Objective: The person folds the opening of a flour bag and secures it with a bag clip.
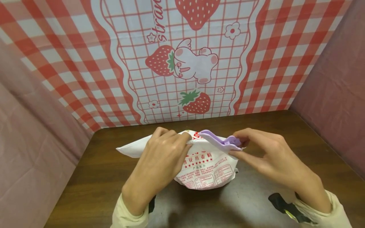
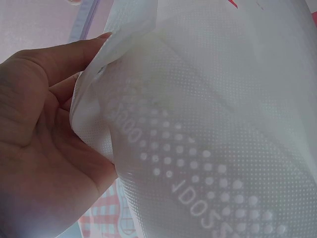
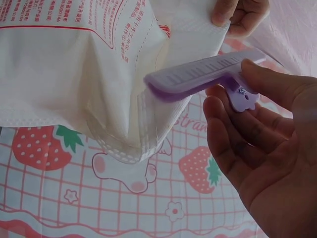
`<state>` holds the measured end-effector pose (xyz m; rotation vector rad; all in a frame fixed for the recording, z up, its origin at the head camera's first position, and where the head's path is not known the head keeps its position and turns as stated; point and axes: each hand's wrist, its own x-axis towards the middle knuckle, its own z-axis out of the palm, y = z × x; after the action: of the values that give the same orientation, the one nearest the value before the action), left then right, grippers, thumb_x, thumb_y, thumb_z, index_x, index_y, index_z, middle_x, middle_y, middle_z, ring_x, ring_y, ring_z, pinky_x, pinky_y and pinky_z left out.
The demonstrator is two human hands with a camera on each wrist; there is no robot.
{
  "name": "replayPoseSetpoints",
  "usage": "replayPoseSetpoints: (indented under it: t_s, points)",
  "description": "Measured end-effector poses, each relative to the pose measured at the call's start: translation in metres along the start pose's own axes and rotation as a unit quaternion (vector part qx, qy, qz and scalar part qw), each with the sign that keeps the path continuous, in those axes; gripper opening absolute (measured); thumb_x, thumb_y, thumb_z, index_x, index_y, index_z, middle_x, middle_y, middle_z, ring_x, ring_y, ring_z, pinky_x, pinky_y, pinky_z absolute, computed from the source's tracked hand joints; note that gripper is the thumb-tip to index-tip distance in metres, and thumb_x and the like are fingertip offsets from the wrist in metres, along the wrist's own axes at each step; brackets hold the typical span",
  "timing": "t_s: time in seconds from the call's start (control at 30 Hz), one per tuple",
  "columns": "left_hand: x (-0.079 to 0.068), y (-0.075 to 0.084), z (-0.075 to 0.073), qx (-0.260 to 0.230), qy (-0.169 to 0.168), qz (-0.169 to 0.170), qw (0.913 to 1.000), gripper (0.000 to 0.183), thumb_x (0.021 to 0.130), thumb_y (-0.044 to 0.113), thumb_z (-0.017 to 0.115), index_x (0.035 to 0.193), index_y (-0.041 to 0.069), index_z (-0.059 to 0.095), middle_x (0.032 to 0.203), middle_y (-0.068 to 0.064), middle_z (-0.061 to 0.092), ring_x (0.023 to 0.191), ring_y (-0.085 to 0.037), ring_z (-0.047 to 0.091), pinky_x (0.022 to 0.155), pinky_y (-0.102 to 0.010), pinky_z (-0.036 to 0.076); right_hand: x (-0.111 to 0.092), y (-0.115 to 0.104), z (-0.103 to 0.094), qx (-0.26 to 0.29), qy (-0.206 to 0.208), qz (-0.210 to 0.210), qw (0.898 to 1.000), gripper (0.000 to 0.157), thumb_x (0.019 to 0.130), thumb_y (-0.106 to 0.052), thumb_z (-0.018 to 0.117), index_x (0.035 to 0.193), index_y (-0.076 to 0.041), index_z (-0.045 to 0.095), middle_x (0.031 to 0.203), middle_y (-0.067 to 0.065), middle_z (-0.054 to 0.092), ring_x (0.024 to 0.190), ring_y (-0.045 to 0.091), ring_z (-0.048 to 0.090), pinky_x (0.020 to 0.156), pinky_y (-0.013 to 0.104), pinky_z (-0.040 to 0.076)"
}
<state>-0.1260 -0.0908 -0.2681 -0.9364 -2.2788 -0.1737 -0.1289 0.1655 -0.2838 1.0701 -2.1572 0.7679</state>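
Observation:
A white flour bag [image 1: 206, 175] with red print stands on the dark table, its top folded over and a white flap [image 1: 134, 148] sticking out to the left. My left hand [image 1: 163, 160] pinches the bag's top edge between thumb and fingers; in the left wrist view that hand [image 2: 34, 119] has the dotted white material in its grip. A purple bag clip [image 3: 193, 74] is held at its handle end by the thumb and fingers of my right hand [image 1: 271, 156]. The clip's long bars lie at the right part of the bag's top; whether they straddle the edge, I cannot tell.
Brown wooden table [image 1: 94, 177] lies under the bag. Behind it hangs a red-and-white checked cloth [image 1: 256, 63] with strawberries and a cartoon animal. Pink curtains [image 1: 31, 126] close off both sides.

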Motion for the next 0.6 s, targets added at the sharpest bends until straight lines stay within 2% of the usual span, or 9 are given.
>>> replayPoseSetpoints:
  t_s: [0.17,0.33,0.53,0.6]
  points:
    - [0.0,0.0,0.0,0.0,0.0,0.0,1.0,0.008,0.085,0.02,0.058,0.088,0.012,0.058,0.067,0.004,0.058,0.064,-0.012,0.053,0.068,-0.029,0.037,-0.002,0.002,-0.002,0.004,0.0,0.009,1.0,0.042,0.06,-0.008,0.081,0.097,-0.011,0.06,0.086,-0.012,0.06,0.075,0.0,0.054,0.068,0.01,0.042]
    - [0.001,0.0,0.0,-0.001,0.001,0.001,1.0,0.009,0.086,0.02,0.058,0.088,0.012,0.058,0.067,0.003,0.058,0.064,-0.012,0.053,0.068,-0.029,0.037,-0.004,0.004,-0.005,-0.002,0.014,0.019,1.0,0.043,0.06,-0.015,0.081,0.096,-0.006,0.058,0.084,-0.011,0.06,0.076,-0.001,0.056,0.069,0.01,0.042]
    - [0.0,0.001,0.0,0.001,0.0,-0.001,1.0,0.009,0.086,0.02,0.058,0.088,0.011,0.058,0.066,0.004,0.058,0.064,-0.012,0.053,0.068,-0.029,0.037,-0.003,0.001,-0.01,0.012,0.031,0.002,0.999,0.031,0.08,-0.028,0.067,0.101,-0.005,0.061,0.089,-0.005,0.064,0.078,-0.001,0.056,0.072,0.01,0.042]
    - [0.0,0.001,0.0,-0.001,0.0,-0.001,1.0,0.009,0.086,0.02,0.058,0.089,0.011,0.058,0.066,0.004,0.059,0.064,-0.012,0.053,0.068,-0.029,0.037,-0.001,-0.001,-0.011,0.017,0.047,-0.01,0.999,0.03,0.082,-0.028,0.064,0.1,-0.005,0.063,0.09,-0.002,0.064,0.08,0.0,0.056,0.073,0.01,0.041]
